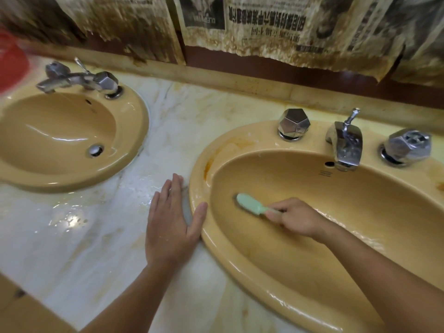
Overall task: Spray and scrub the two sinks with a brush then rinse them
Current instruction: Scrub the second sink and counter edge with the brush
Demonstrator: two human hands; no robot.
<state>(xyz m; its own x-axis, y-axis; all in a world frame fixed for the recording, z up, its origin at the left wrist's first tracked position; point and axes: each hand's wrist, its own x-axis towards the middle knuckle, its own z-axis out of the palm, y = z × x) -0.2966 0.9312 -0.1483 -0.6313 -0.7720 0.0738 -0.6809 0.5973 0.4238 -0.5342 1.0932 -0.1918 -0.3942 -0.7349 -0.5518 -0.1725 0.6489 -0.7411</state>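
- Fingers of the right hand (298, 218) curl around the green brush (252, 205), its head pressed on the right sink (240, 150) inner wall.
- Left hand (171, 222) lies flat, fingers straight, on the wet marble surface (96, 236) beside that rim.
- Left sink (134, 111) sits well beyond those fingers.

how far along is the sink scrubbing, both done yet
Not yet. The left tan oval sink looks wet and glossy, so possibly already done. In hand: the right hand grips the pale green plastic brush against the right tan sink's inner wall, while the left hand rests flat on the wet marble counter. Left: orange stains on its rim, then rinsing.
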